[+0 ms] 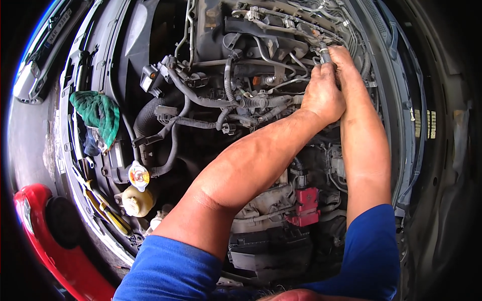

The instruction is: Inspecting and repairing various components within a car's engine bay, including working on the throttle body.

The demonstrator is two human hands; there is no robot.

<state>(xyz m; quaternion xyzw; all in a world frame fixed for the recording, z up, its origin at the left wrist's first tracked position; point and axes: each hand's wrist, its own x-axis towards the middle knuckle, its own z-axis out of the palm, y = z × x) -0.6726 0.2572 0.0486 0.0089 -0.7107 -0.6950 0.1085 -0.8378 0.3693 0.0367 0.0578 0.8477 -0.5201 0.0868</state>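
Hands [325, 94] in engine bay [95, 60] — red car [52, 251] beyond.

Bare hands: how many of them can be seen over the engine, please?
2. The left hand is closed around the near end of a ribbed grey part; the right hand is right beside it, its fingers partly hidden.

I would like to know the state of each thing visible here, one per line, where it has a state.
Left hand: curled against a ribbed tube; grip partly hidden.
Right hand: partly hidden, grip unclear.
Ribbed tube: lower part covered.
Green cloth: crumpled.
Yellow-handled tool: lying down.
Round cap: label facing up.
Black box: seemingly closed.
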